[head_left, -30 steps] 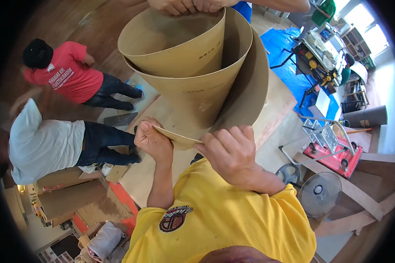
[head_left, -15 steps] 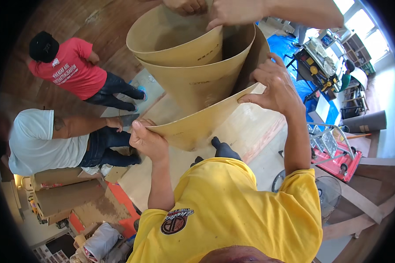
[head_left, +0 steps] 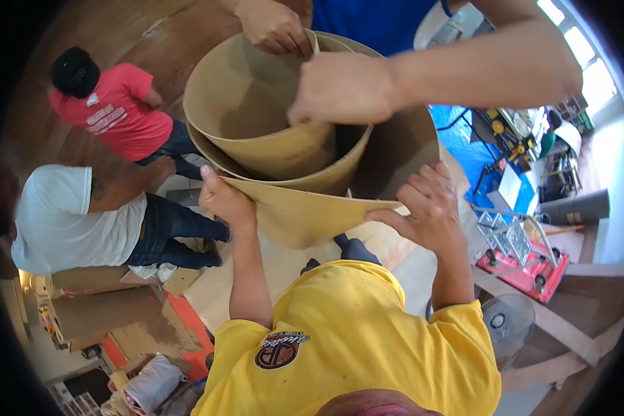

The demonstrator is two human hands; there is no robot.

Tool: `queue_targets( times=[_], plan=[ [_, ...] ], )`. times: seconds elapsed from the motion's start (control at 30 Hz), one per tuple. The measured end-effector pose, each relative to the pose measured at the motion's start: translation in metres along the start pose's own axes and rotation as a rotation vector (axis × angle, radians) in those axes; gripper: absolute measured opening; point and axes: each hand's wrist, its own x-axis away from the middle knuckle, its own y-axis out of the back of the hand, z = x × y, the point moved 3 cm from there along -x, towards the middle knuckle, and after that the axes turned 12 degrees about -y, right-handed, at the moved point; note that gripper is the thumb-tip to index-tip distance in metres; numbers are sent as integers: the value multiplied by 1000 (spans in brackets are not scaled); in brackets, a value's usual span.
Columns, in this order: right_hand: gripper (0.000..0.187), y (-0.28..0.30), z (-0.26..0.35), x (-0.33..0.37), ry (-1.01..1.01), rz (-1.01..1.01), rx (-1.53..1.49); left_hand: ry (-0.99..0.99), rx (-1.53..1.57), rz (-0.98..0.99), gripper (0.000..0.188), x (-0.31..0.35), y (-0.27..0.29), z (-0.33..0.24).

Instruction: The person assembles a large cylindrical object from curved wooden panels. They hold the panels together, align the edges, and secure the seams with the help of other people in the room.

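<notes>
A stiff tan sheet (head_left: 305, 208), rolled into several loose coils, stands on end in front of me. My left hand (head_left: 230, 200) pinches the near top edge of its outer layer on the left, with the thumb up. On the right, my right hand (head_left: 428, 208) grips the same outer layer, its thumb on the near face and its fingers bent over the edge. A co-worker in a blue shirt (head_left: 374, 24) faces me across the roll. One of that person's hands (head_left: 274, 28) holds the inner coil's far edge; the other hand (head_left: 343, 87) reaches over the inner coil.
At the left stand two people, in a red shirt (head_left: 111, 104) and a white shirt (head_left: 55, 215). Right of me are an upturned red cart (head_left: 534, 274), a fan (head_left: 506, 322) and wooden planks (head_left: 555, 333). Cardboard (head_left: 111, 312) lies at the lower left.
The outer layer has swung so that the roll looks wider open, and its coils sit lower. My hands keep their hold. The co-worker's body and arms have come further into view.
</notes>
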Motion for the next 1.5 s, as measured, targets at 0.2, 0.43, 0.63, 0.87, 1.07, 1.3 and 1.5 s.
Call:
queue_targets(
  times=[0.2,0.43,0.63,0.87,1.07,1.3,1.5],
  plan=[
    [54,8,-2,14,-66,-80,74,-105,-119,121,52,15,-2,34],
    [54,4,4,9,-79,-1,-8,-18,37,66,54,10,-1,20],
    [53,8,4,19,-74,-49,-30,-27,68,77,57,16,-25,32],
    [53,14,-2,34,-36,-90,-38,59,241,136,58,18,-36,31],
    [52,19,-6,33,-22,-103,-80,-49,250,149,61,17,-37,19],
    [45,27,18,49,-92,6,-50,7,273,206,61,11,-42,16],
    [32,23,40,43,-148,86,43,41,25,293,58,-3,-73,29]
  ],
)
